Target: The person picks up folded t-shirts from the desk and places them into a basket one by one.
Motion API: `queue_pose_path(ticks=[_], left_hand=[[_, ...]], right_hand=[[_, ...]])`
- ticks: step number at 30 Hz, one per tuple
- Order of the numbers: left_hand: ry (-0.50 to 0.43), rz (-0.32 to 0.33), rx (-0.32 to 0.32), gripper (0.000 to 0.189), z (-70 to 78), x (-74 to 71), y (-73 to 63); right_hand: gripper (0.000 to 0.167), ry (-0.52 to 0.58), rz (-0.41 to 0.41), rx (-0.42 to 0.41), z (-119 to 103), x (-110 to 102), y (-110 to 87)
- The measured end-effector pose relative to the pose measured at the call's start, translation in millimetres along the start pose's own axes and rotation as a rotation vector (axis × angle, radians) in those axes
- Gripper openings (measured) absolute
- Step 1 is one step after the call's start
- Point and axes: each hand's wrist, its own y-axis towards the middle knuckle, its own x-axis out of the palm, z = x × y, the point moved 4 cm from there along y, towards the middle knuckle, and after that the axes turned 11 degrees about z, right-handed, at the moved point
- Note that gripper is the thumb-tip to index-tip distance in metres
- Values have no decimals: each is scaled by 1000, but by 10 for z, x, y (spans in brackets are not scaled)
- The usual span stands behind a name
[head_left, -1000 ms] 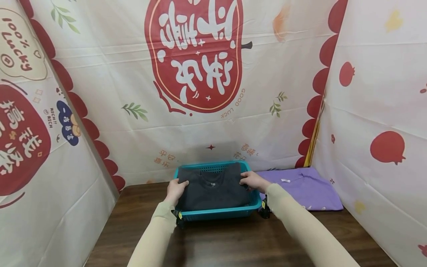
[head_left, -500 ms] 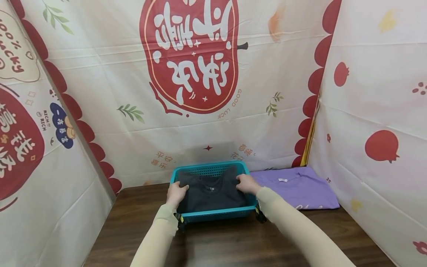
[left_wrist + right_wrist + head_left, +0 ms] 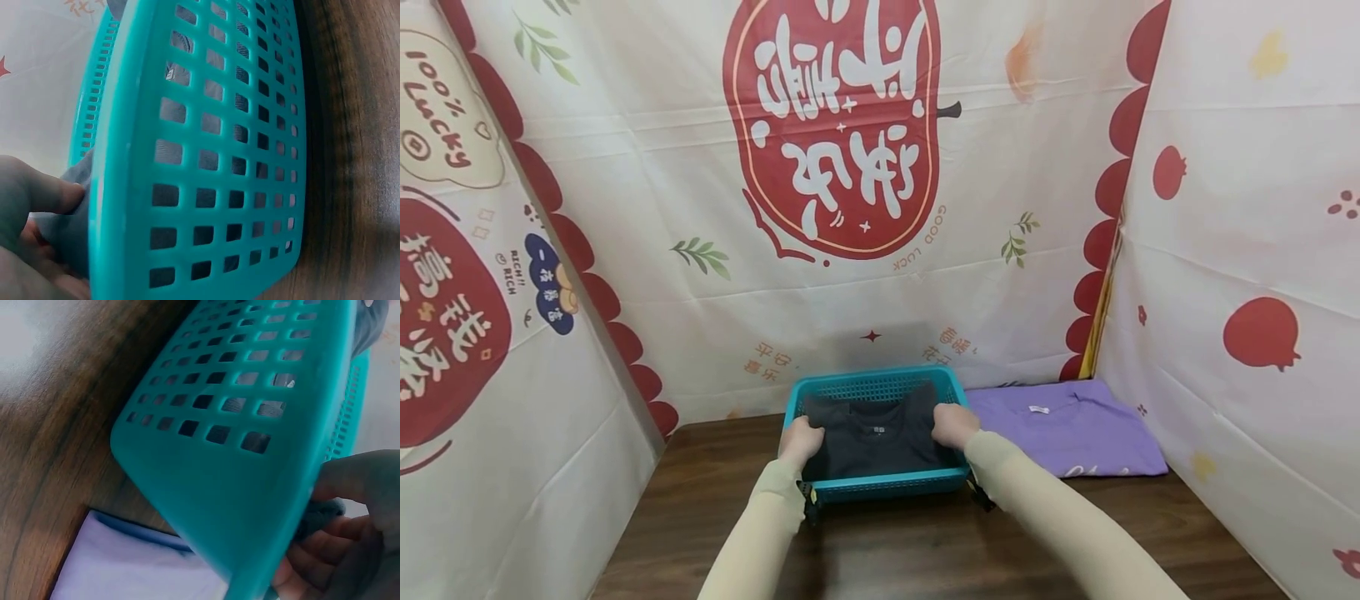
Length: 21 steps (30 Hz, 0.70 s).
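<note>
A dark grey folded T-shirt (image 3: 868, 446) with its neckline toward the back lies inside a teal plastic basket (image 3: 891, 483). At the shirt's left side my left hand (image 3: 801, 439) pinches the cloth between thumb and fingers, seen closely in the left wrist view, where the thumb (image 3: 53, 192) presses on the fabric. My right hand (image 3: 955, 426) grips the shirt's right side, just inside the basket rim. The right wrist view shows its curled fingers (image 3: 319, 553) around a bunch of dark cloth. The shirt's lower part is hidden behind the basket's front wall.
A folded purple T-shirt (image 3: 1037, 429) lies on the brown wooden table (image 3: 895, 550), right of the basket. Printed white cloth (image 3: 1000, 308) hangs behind and at both sides of the table.
Both hands have lowered the dark shirt deeper into the basket, and more of the basket's back wall shows. The right hand has shifted slightly left. The head view has moved a little.
</note>
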Motion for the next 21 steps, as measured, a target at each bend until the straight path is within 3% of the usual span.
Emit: queue_pose_path(ticks=[3,4,8,12,16,21], left_hand=[[-1,-13,1,51,4,-9,-20],[-5,-15,-1,51,9,-15,-26],[-18,-4,-6,53,28,-45,-52],[-21,14,26,61,49,-100,-71],[27,4,112,61,78,-148,-92],[108,-63,190,51,115,-177,-159]], right_hand=[[5,-28,12,13,1,6,-13],[8,-33,16,19,-2,0,-17],[47,-37,45,27,-27,-48,-40],[63,2,47,35,-44,-68,-59],[63,46,60,18,-53,-96,-56],[45,27,112,-24,-79,-160,-40]])
